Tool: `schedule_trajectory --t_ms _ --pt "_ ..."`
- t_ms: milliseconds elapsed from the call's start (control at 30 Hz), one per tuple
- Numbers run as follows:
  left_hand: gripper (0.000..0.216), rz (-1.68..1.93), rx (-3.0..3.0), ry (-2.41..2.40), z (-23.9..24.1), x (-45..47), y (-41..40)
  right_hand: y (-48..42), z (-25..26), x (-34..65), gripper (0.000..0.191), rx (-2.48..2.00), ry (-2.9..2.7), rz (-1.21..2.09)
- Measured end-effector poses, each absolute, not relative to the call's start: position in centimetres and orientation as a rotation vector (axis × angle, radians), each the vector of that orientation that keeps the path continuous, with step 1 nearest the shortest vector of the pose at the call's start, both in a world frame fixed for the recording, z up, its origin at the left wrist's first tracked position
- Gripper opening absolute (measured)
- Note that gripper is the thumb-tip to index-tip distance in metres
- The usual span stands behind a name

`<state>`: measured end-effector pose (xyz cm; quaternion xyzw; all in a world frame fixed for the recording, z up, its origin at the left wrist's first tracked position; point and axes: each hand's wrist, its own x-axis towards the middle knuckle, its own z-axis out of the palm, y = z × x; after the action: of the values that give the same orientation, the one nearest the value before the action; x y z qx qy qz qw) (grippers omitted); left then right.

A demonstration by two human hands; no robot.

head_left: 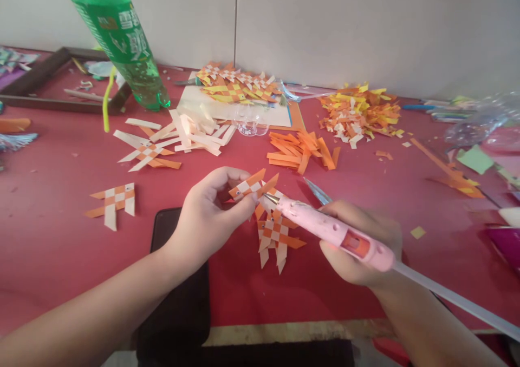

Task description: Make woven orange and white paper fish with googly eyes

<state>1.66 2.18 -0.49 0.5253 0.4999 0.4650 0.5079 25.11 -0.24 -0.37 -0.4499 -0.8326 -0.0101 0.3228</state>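
Held paper fish [247, 186]: orange-and-white checks, seemingly woven

The left hand [213, 207] and left arm [101, 296], at eight o'clock, are bare. The right hand [368, 221] and right arm [422, 323], at four o'clock, are bare too.

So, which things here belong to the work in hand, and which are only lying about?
Seemingly in the work:
- woven paper piece in left hand
- pink glue gun in right hand
- orange strips
- cream strips

Probably lying about:
- green bottle
- dark frame
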Motion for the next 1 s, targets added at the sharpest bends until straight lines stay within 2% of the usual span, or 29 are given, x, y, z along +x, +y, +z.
schedule_trajectory --t_ms 300,500,1000 --pt "0.010 1.128 1.280 1.205 -0.54 1.68 2.11 -0.03 -0.50 25.15 0.018 -1.148 -2.145 -0.067" --pt "0.012 1.123 1.188 1.201 -0.30 1.70 2.09 -0.32 -0.13 25.56 0.011 -1.292 -2.147 -0.120" --pt "0.006 1.166 1.305 1.170 -0.81 1.67 1.99 -0.07 -0.55 25.13 0.012 -1.125 -2.131 -0.064"
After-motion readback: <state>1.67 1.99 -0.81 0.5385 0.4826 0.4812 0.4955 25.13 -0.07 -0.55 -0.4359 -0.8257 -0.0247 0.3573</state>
